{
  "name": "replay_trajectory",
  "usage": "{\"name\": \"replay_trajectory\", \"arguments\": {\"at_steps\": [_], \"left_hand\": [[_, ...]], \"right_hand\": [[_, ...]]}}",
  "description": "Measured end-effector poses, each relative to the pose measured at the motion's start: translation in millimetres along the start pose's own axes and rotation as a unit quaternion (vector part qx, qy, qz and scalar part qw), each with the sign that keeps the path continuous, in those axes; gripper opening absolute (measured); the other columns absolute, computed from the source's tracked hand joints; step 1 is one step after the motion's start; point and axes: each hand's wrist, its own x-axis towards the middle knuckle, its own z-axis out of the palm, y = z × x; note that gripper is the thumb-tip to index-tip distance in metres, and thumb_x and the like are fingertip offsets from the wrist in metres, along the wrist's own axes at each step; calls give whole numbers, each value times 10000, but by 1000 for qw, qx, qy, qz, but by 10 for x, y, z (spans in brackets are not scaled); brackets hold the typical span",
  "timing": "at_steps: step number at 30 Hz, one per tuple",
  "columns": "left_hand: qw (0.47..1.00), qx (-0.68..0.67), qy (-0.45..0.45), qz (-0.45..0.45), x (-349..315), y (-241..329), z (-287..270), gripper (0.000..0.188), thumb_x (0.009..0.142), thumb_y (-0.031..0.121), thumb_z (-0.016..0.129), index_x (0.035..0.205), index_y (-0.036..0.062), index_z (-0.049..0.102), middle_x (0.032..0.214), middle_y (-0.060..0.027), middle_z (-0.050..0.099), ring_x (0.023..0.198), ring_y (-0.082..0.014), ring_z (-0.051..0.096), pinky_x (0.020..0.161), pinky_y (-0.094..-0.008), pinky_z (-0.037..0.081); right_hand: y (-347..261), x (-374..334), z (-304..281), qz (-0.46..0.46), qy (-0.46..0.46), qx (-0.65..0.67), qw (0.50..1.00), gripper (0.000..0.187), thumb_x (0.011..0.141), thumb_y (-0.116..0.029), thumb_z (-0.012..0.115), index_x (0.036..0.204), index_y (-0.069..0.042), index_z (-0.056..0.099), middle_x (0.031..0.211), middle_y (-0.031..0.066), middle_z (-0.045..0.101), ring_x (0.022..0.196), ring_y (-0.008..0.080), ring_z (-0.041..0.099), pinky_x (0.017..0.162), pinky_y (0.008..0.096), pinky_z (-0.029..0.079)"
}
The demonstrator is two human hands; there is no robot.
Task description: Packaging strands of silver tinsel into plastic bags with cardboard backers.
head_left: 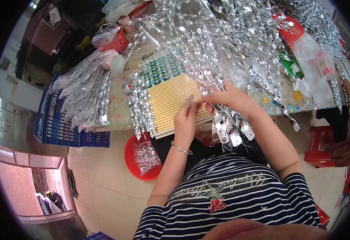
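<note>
A pale yellow sheet [171, 102] with rows of round green and blue stick-on gems [163, 68] at its far end lies in front of me. Over its right half is my left hand [186, 118], thumb and fingertips pinched; whatever they hold is too small to make out. My right hand [235, 100] is closed round a bunch of shiny silver twisted strips [233, 126], whose flat ends hang past the table's near edge. Its fingertips almost meet those of my left hand. More silver twisted strips [138, 104] lie along the sheet's left side.
Bagged silver strips [85, 88] cover the table's left end, and loose ones [251, 48] pile up at the back and right. Red baskets [119, 41] stand on the table. Below are a red basin [129, 158] with a bag in it and a red stool [317, 146].
</note>
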Motion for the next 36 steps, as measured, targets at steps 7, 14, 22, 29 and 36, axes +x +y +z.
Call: {"name": "replay_trajectory", "arguments": {"at_steps": [7, 14, 22, 29, 36], "left_hand": [[987, 138, -80, 4, -321, 64, -54, 307, 963, 111, 542, 1263, 75, 601, 881, -78, 701, 743, -95, 632, 680, -240, 494], [972, 147, -146, -107, -350, 39, -115, 315, 984, 102, 491, 1278, 15, 563, 971, -56, 679, 798, -80, 624, 720, -229, 504], [972, 81, -160, -150, -336, 43, -80, 336, 997, 122, 475, 1309, 10, 528, 945, -63, 675, 787, -119, 657, 709, -229, 518], [974, 58, -130, -174, -311, -64, -114, 334, 999, 124, 473, 1297, -25, 501, 1009, -100, 658, 806, -128, 656, 700, -230, 517], [973, 6, -133, -186, -372, -58, -162, 364, 1005, 141, 466, 1331, -21, 458, 1020, -128, 664, 817, -149, 650, 722, -237, 511]], "right_hand": [[122, 368, 59, -19, 92, 8, 996, 719, 723, -210, 739, 1322, 29, 421, 921, 123, 666, 791, 170, 650, 755, 301, 522], [387, 801, 47, -135, 60, 26, 989, 853, 700, -113, 726, 1438, -6, 311, 1280, 170, 551, 1178, 267, 543, 1027, 368, 406], [408, 1321, 76, -96, 216, -413, 879, 901, 771, -258, 762, 1445, 20, 232, 1369, 281, 433, 1229, 396, 492, 1029, 429, 412], [548, 1229, 62, -102, 204, -435, 871, 804, 843, -362, 670, 1404, 69, 288, 1365, 306, 423, 1279, 452, 401, 1065, 439, 356], [767, 473, 26, -208, 161, -456, 850, 577, 951, -311, 531, 1360, 69, 385, 1374, 328, 412, 1282, 438, 414, 1080, 441, 332]]}}
